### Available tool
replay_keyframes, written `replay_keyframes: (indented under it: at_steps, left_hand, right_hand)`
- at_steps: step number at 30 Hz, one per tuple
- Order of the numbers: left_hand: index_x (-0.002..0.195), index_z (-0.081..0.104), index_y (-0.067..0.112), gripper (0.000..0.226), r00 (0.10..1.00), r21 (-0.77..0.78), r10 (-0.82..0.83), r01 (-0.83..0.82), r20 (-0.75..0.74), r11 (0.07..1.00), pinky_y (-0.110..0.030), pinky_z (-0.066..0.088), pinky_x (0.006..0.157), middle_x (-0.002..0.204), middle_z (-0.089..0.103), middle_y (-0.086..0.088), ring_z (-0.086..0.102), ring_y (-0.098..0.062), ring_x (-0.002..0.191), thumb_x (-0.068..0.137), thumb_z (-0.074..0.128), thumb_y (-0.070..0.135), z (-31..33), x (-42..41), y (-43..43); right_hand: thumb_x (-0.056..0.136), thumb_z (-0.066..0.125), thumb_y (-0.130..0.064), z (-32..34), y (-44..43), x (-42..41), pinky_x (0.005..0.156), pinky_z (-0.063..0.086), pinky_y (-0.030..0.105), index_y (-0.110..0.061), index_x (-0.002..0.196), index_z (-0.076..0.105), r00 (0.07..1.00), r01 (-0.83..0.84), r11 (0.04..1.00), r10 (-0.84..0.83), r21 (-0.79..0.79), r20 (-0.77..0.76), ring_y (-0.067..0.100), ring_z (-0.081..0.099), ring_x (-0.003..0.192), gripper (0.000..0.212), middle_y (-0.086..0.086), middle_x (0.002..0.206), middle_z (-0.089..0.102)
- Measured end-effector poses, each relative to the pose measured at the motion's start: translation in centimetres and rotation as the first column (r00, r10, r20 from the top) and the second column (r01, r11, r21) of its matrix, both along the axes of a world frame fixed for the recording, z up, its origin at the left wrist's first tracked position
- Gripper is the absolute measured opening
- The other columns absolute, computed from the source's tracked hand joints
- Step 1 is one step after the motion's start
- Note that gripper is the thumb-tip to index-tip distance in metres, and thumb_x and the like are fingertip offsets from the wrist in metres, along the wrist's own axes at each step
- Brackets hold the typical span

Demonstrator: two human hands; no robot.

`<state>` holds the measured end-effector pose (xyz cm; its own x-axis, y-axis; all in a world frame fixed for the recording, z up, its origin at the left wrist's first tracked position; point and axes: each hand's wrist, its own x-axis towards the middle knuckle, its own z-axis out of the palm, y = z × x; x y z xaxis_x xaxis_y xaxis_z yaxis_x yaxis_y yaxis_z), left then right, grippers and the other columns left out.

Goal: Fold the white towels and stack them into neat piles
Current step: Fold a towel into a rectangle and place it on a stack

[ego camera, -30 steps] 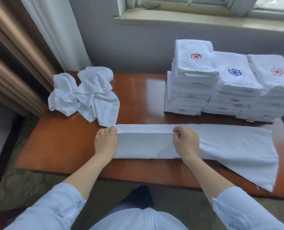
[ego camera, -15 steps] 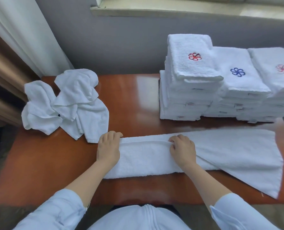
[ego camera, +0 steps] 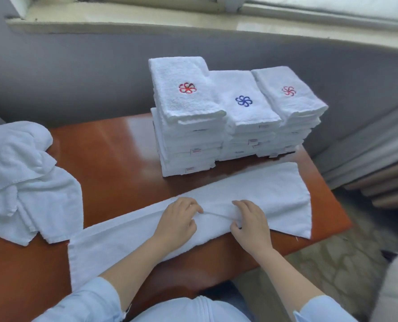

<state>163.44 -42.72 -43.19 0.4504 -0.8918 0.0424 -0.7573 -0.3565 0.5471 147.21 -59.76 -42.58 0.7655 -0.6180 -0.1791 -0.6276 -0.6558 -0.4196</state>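
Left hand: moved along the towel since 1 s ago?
Yes. The left hand has slid right along the towel: earlier at its left end, now in front of the leftmost folded stack.

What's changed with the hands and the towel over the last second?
Both hands slid right along the folded edge of the long towel: the left hand left its left end for the middle, and the right hand went nearer the flared right end. They pinch the edge, closer together. The folded stacks and the crumpled pile have not moved.
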Motion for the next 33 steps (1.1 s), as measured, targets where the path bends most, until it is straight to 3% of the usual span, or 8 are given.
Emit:
replay_keyframes:
  at_steps: [5,10,16,19,22,25,28,33]
  left_hand:
    - [0.106,0.071,0.016,0.031,0.991,0.010,-0.136,0.135,0.009,0.991,-0.032,0.045,0.091,0.112,0.063,-0.002,0.057,-0.023,0.109,0.080,0.060,0.002,0.6,-3.0,-4.5]
    - [0.111,0.070,0.020,0.033,0.975,0.025,-0.219,0.219,0.029,0.975,-0.029,0.040,0.088,0.113,0.062,0.001,0.054,-0.020,0.107,0.086,0.055,0.005,0.5,-7.0,-9.0]
    - [0.123,0.062,0.024,0.038,0.986,0.108,-0.157,0.150,0.059,0.983,-0.031,0.038,0.099,0.126,0.054,0.003,0.048,-0.019,0.118,0.087,0.054,0.012,-1.3,-13.2,-15.7]
    - [0.128,0.055,0.027,0.044,0.991,0.242,-0.050,0.019,0.123,0.970,-0.032,0.031,0.106,0.134,0.045,0.003,0.040,-0.020,0.124,0.085,0.055,0.019,-2.3,-15.9,-18.0]
    - [0.124,0.057,0.028,0.044,0.985,0.294,0.067,-0.112,0.159,0.949,-0.031,0.032,0.105,0.132,0.045,0.003,0.040,-0.021,0.123,0.082,0.055,0.015,-2.3,-17.5,-19.4]
    - [0.120,0.061,0.023,0.044,0.978,0.327,0.139,-0.184,0.156,0.927,-0.033,0.042,0.097,0.134,0.048,0.000,0.042,-0.023,0.126,0.079,0.056,0.005,-1.7,-18.6,-20.2]
    - [0.115,0.064,0.018,0.040,0.970,0.338,0.187,-0.230,0.155,0.913,-0.035,0.048,0.089,0.134,0.050,-0.002,0.044,-0.024,0.128,0.080,0.056,0.002,-1.2,-19.2,-20.7]
    - [0.103,0.069,0.015,0.021,0.964,0.321,0.192,-0.243,0.184,0.915,-0.027,0.041,0.076,0.127,0.056,-0.001,0.054,-0.021,0.115,0.085,0.061,0.012,-0.9,-19.7,-20.6]
  right_hand:
    - [0.085,0.063,-0.020,0.2,-2.8,-4.6,0.110,0.036,0.032,-0.025,0.132,0.052,0.992,0.116,0.993,-0.115,0.010,-0.052,0.014,0.044,0.127,0.048,-0.008,0.134,0.049]
    - [0.081,0.063,-0.019,0.3,-7.2,-8.8,0.096,0.040,0.026,-0.025,0.119,0.056,0.991,0.100,0.995,-0.100,-0.008,-0.088,0.011,0.048,0.115,0.039,-0.011,0.121,0.054]
    - [0.079,0.063,-0.033,-0.4,-15.3,-12.9,0.083,0.043,0.023,-0.029,0.116,0.055,0.958,-0.191,0.982,0.187,0.000,-0.216,0.010,0.050,0.107,0.038,-0.014,0.118,0.051]
    - [0.073,0.063,-0.041,-1.3,-18.6,-14.2,0.078,0.033,0.025,-0.027,0.115,0.056,0.884,-0.418,0.909,0.407,0.004,-0.231,0.016,0.048,0.106,0.045,-0.010,0.116,0.047]
    - [0.071,0.065,-0.044,-1.8,-20.8,-14.6,0.083,0.033,0.029,-0.028,0.120,0.053,0.786,-0.588,0.809,0.572,0.003,-0.234,0.017,0.042,0.110,0.052,-0.007,0.121,0.043]
    - [0.075,0.064,-0.034,-1.8,-22.1,-14.5,0.083,0.037,0.030,-0.025,0.116,0.055,0.715,-0.677,0.736,0.659,0.007,-0.233,0.020,0.042,0.110,0.043,-0.004,0.121,0.043]
    - [0.077,0.058,-0.020,-1.7,-22.6,-14.0,0.074,0.041,0.031,-0.018,0.105,0.057,0.662,-0.733,0.680,0.702,-0.030,-0.262,0.023,0.045,0.101,0.028,0.000,0.113,0.045]
    - [0.075,0.050,-0.004,-1.5,-22.7,-12.7,0.059,0.026,0.033,-0.016,0.085,0.041,0.615,-0.773,0.633,0.730,-0.046,-0.297,0.026,0.047,0.088,0.018,0.004,0.098,0.048]
